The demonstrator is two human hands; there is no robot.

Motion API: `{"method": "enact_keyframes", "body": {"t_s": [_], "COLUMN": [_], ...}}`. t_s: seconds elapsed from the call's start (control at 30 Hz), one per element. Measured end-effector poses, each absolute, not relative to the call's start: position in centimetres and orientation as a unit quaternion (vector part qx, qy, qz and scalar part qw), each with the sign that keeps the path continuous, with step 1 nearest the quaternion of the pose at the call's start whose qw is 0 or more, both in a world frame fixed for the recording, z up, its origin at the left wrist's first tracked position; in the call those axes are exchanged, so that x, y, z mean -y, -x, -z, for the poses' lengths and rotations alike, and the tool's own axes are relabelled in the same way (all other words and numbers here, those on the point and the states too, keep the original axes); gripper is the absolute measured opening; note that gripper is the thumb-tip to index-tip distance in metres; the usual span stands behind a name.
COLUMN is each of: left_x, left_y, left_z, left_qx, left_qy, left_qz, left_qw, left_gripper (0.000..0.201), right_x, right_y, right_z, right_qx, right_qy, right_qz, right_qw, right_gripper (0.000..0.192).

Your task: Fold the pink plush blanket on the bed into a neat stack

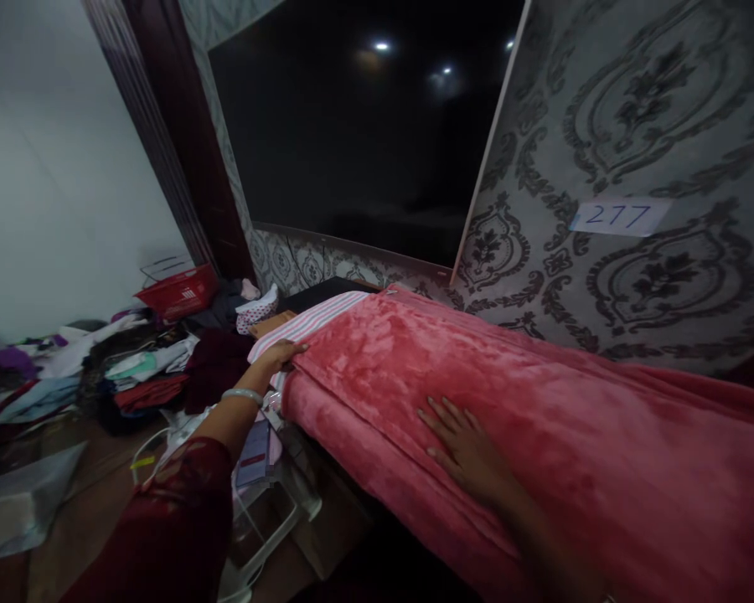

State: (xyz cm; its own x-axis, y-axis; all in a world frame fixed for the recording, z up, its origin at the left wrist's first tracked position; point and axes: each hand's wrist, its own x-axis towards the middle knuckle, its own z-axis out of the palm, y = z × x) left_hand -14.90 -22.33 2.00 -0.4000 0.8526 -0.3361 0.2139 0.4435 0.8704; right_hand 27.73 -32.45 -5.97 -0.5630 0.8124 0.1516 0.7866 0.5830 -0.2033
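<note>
Both hands' fingers lie released on a pink blanket [477,368] beside patterned wallpaper [634,109].

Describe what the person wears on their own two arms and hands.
The left arm wears a dark red sleeve with a faint pattern, ending short of the wrist. A pale, light-coloured bangle circles the left wrist. The left hand is bare, with no glove or ring visible. The right hand and its forearm are bare too; no sleeve, watch or bangle shows in the dim view.
</note>
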Motion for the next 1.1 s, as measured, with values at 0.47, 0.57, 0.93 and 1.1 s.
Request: {"method": "enact_keyframes", "body": {"t_s": [0.47,0.57,0.93,1.1], "left_x": [24.1,24.2,23.3,22.7], "left_y": [14.5,14.6,16.4,17.2], "left_z": [-2.7,-2.0,1.3,3.0], "left_qx": [-0.712,-0.709,-0.685,-0.661], "left_qy": [-0.37,-0.375,-0.413,-0.398], "left_qz": [-0.431,-0.442,-0.45,-0.47], "left_qw": [0.412,0.402,0.396,0.429], "left_gripper": [0.037,0.038,0.055,0.056], "right_x": [29.4,24.5,4.3,-1.2], "right_y": [-28.6,-28.8,-21.6,-18.2], "right_z": [3.4,1.4,-0.8,0.4], "right_qx": [0.877,0.854,0.787,0.784], "right_qy": [0.422,0.443,0.545,0.541], "right_qz": [-0.183,-0.184,-0.182,-0.212], "right_qw": [0.14,0.203,0.224,0.217], "right_gripper": [0.053,0.046,0.055,0.05]}}
